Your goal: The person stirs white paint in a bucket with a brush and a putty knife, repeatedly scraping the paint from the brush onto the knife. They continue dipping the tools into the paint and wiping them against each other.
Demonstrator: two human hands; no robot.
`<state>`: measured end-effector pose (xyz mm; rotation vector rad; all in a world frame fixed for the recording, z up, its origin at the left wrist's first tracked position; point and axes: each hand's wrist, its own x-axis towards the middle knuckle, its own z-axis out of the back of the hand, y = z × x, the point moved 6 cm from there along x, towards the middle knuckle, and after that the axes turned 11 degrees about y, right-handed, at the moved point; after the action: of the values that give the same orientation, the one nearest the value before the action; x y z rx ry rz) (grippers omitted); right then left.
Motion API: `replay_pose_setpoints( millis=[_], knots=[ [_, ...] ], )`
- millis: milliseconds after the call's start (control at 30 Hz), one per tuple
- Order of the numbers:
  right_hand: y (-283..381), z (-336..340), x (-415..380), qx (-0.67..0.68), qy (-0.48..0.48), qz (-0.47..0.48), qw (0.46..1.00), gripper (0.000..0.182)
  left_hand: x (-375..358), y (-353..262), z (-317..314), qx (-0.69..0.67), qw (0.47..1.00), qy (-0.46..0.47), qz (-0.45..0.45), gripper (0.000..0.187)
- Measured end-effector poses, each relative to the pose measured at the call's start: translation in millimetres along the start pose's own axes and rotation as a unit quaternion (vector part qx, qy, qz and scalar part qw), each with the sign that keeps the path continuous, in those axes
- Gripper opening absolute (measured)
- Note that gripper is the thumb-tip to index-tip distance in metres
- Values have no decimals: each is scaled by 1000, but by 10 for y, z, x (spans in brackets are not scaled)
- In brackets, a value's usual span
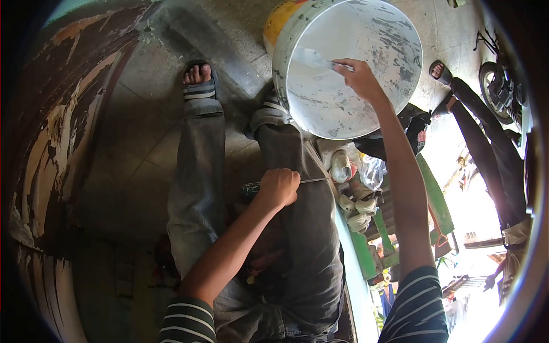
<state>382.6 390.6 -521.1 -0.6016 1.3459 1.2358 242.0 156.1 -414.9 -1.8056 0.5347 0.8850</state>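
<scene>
My left hand (279,187) is closed round the dark handle of a thin tool (313,180), whose narrow shaft points right, over my thigh. Farther up, my right hand (360,79) grips a putty knife (313,58) and holds it inside a large white bucket (349,108). The knife's pale blade lies over whitish material (326,34) in the bucket; whether they touch is hard to tell. Grey smears mark the bucket's inner wall. The bucket's open mouth faces me.
A yellow container (279,23) stands behind the bucket. Shoes (359,207) lie near a green wooden piece (362,250) at right. Another person (486,137) stands at far right near a motorcycle (496,86). A peeling wooden surface (51,154) curves along the left.
</scene>
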Motion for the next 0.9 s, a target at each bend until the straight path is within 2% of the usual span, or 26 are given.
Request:
replay_pose_setpoints(
  millis=[33,167,233,367,433,467,533,733,800,867,900],
  knots=[
    [16,33,-82,38,-14,10,999,35,0,-5,-3,1,1000,-5,-4,11],
    [19,204,-391,51,-48,-7,998,38,6,-5,-17,-6,1000,-8,-1,10],
    [-81,264,-560,107,-75,-68,989,40,19,-4,-28,-8,1000,-8,-3,9],
    [-184,314,-822,134,-95,-74,984,37,41,5,-46,-5,999,-31,-17,8],
    [-304,268,-955,370,-38,-107,922,34,39,-3,-37,-3,999,-32,-16,8],
    [-321,249,-1016,369,-39,-107,923,34,37,-5,-28,1,999,-33,-14,9],
    [-374,172,-1148,496,-67,-69,863,32,22,-13,1,1,1000,-25,-14,9],
    [-106,-48,-1687,461,11,-55,886,34,9,-12,35,7,1000,-1,-7,10],
    [52,9,-1932,318,-119,-113,934,27,3,-13,33,8,1000,1,-8,9],
    [-101,-93,-2044,304,-152,-112,934,25,-7,-10,39,8,1000,-1,-6,9],
    [-138,-102,-2117,267,-202,-89,938,26,-14,-12,49,6,1000,-2,-8,9]
  ],
)
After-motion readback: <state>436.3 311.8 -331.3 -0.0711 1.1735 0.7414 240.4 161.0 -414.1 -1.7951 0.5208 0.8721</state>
